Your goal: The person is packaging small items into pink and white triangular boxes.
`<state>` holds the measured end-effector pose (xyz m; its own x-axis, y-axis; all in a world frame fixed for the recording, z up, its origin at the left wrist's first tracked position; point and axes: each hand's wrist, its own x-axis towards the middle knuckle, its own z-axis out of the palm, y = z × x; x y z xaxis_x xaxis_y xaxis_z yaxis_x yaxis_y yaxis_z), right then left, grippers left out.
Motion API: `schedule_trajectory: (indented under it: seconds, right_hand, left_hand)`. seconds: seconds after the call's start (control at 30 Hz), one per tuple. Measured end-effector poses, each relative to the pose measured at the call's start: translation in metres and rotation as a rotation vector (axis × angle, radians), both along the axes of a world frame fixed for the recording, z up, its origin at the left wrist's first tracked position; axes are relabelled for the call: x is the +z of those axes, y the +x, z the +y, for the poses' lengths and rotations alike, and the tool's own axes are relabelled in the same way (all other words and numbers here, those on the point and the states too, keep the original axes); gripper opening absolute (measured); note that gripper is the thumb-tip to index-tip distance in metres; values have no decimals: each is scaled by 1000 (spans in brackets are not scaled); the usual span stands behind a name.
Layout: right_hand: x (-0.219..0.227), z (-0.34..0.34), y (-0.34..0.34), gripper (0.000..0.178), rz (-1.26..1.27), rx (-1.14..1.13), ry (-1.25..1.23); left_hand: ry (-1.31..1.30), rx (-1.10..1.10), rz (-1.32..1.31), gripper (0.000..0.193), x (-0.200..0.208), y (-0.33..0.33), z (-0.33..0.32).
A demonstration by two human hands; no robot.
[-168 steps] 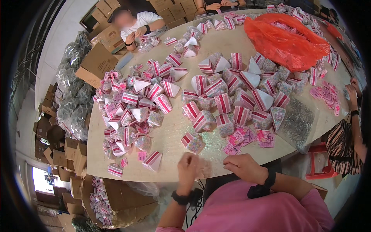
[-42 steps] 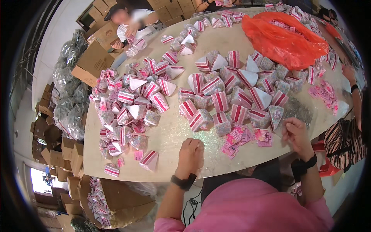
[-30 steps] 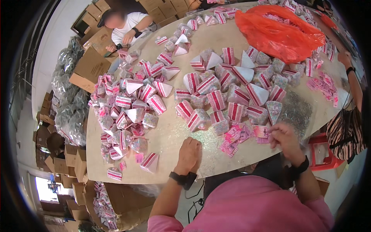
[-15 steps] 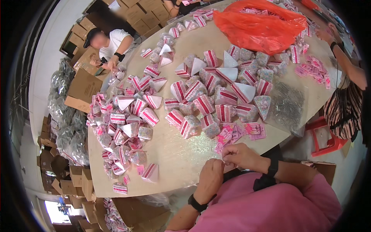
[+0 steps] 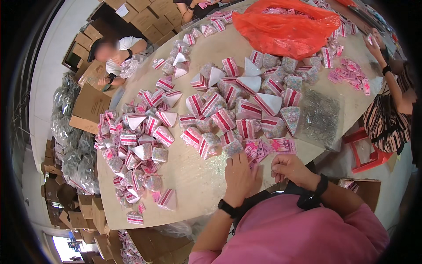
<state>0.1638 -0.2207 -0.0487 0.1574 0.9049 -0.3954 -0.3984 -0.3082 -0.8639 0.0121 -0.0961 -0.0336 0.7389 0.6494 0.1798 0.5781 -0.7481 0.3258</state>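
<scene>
Beige tabletop (image 5: 193, 176), broad, filled the middle of the scene. Red plastic bag (image 5: 288, 33), one, lay open at the far side. Brown carton (image 5: 91, 103), one, stood at the left, its print too small to read. Clear bag (image 5: 320, 119) of thin grey pieces lay flat at the right. Hands, two, at the near edge: left hand (image 5: 239, 175), fingers bent downward just beside the pink cards (image 5: 282, 145), any grip impossible to tell; right hand (image 5: 291, 169), fingers curled toward the thumb, contents likewise uncertain. Cake-slice pieces (image 5: 223, 120), banded deep pink, lay massed left and centre. Cards, bearing illegible lettering, lay just beyond the right hand.
</scene>
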Motion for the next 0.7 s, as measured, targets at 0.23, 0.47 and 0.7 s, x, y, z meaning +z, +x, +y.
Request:
schedule_trajectory:
  seconds: [0.23,0.47,0.7]
  right_hand:
    - [14,0,7,7,-36,-62,-16]
    - [34,19,0,7,-29,-35,66]
    - [47,42,-25,7,-62,-34,227]
  left_hand:
    - [96,-44,-237,14,0,-14,23]
    - [-956,429,-930,12,23,-42,19]
    - [-1369,423,-1191,12,38,-39,3]
